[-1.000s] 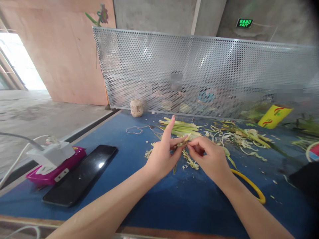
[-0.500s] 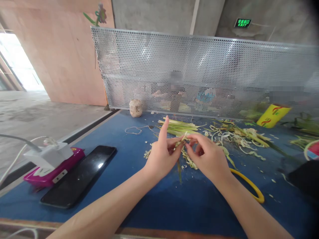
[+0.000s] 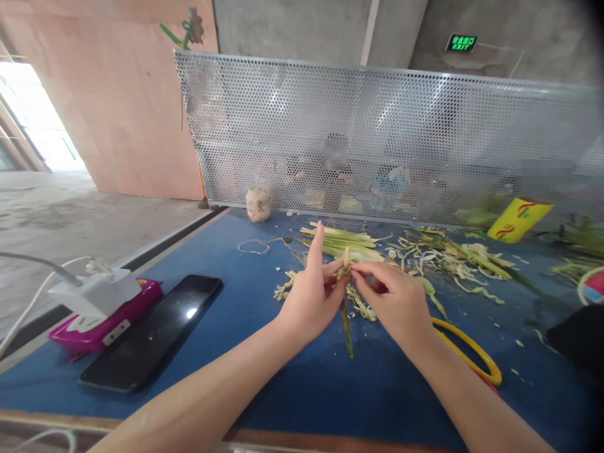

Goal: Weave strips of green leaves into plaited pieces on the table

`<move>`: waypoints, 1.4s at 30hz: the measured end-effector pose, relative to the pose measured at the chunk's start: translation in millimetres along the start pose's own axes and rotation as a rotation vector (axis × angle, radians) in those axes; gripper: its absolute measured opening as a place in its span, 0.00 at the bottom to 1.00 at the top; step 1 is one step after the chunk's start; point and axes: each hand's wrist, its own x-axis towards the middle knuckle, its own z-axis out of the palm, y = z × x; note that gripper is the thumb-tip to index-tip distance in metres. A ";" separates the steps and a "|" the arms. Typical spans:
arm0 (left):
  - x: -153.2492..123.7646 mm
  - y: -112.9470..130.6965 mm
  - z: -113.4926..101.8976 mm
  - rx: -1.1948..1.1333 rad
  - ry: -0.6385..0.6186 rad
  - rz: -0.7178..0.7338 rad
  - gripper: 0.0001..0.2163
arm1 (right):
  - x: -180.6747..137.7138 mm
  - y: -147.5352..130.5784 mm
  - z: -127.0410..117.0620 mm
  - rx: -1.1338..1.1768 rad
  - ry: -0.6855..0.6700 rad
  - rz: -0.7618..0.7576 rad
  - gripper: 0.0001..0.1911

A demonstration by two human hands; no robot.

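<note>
Over the middle of the blue table, my left hand (image 3: 311,289) is closed on a thin green plant stalk (image 3: 348,333), thumb pointing up. The stalk's brownish-green lower end hangs below the fingers, and its pale tip shows above them. My right hand (image 3: 394,292) pinches the same stalk near its top, fingertips touching the left hand's fingers. Under and around the hands lie pale curled shreds (image 3: 361,305). Just beyond them is a bundle of cut green stalks (image 3: 342,242). What exactly sits between the fingertips is partly hidden.
At left are a black phone (image 3: 153,333) and a magenta power strip (image 3: 106,321) with a white charger. A perforated metal screen (image 3: 330,107) closes the back. To the right lie peelings (image 3: 453,258), a yellow roll (image 3: 519,219) and a yellow ring (image 3: 481,352). A whitish lump (image 3: 258,204) stands at the back.
The stalk has turned more upright in the fingers, and more of its lower end now shows beneath the left hand. Both hands stay close together in nearly the same place.
</note>
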 end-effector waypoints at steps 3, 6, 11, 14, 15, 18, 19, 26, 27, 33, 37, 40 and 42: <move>-1.9 0.5 -0.4 0.064 -0.029 0.042 0.37 | 0.1 -0.8 0.2 0.043 -0.038 0.073 0.05; -3.8 1.1 -0.9 0.131 -0.030 0.070 0.35 | -0.5 -0.6 0.9 0.069 -0.056 0.115 0.03; -5.3 1.1 -1.6 0.254 0.000 0.128 0.35 | -0.9 2.7 -0.5 -0.155 0.004 -0.070 0.03; -5.3 0.9 -1.6 0.310 0.002 0.160 0.34 | 0.1 4.1 -2.5 -0.422 0.005 -0.220 0.06; -5.2 0.7 -1.6 0.320 -0.003 0.157 0.33 | 0.3 4.2 -2.9 -0.459 -0.005 -0.224 0.06; -4.5 -0.4 -1.8 0.282 -0.005 0.117 0.34 | 0.4 4.8 -2.1 -0.348 -0.042 -0.126 0.06; -4.0 -0.7 -1.9 0.253 -0.002 0.105 0.35 | 0.1 5.2 -1.3 -0.284 -0.055 -0.093 0.08; -1.0 2.4 -1.3 0.071 -0.022 0.033 0.37 | -2.2 7.3 2.4 -0.122 -0.081 -0.039 0.09; -0.9 3.2 -1.2 0.049 -0.021 0.017 0.37 | -2.3 7.1 2.4 -0.115 -0.085 -0.026 0.09; -0.9 0.8 -1.4 0.034 -0.053 -0.001 0.36 | -1.6 5.3 1.7 -0.054 -0.078 -0.038 0.08; 1.8 -4.9 -1.1 0.082 0.044 0.119 0.37 | -1.2 5.6 1.1 -0.116 -0.037 -0.064 0.07; 4.2 -6.1 -2.9 0.252 0.149 0.231 0.37 | -0.8 6.1 0.6 -0.164 -0.044 -0.094 0.08; 5.2 -5.8 -4.7 0.356 0.149 0.270 0.36 | -0.5 6.1 0.3 -0.200 -0.057 -0.110 0.07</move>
